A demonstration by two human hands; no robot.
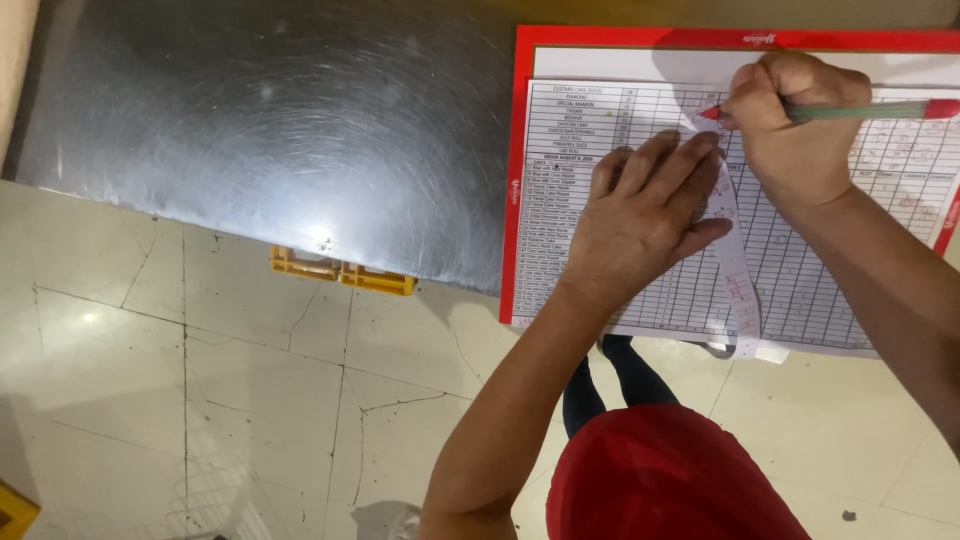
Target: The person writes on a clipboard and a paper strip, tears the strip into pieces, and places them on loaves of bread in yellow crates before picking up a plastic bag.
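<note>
My right hand (795, 125) clenched round the pen (850, 111), long axis level, tip leftward; left hand (645, 215) flat, released, on the form (800, 260).

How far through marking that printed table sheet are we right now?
Done: handwritten marks already show in the upper right cells of the table sheet. In hand: the right hand holds a red-tipped pen at the upper rows, while the left hand presses a narrow paper strip flat. Left: many lower cells look blank, though small.

White printed form (800, 260) (red-bordered board (515, 180)).
</note>
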